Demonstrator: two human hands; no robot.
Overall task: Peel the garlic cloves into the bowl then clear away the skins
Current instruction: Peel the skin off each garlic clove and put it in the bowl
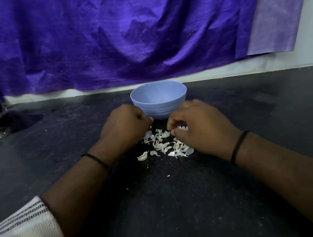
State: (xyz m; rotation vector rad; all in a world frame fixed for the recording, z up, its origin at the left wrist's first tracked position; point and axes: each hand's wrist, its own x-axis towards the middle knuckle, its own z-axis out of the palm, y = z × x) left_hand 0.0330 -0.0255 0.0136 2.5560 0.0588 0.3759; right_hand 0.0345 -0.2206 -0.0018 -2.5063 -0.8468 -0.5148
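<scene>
Two hands rest on the dark speckled tabletop point(224, 199) at 6 o'clock of the pale blue plastic bowl point(159, 101). The left hand point(124, 126) is curled, its grip's contents hidden; the right hand point(201, 125) pinches pieces of the scattered white papery garlic skins point(163, 144).

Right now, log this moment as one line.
left hand: curled beside bowl | right hand: pinching garlic skins | loose clove: on counter
</scene>
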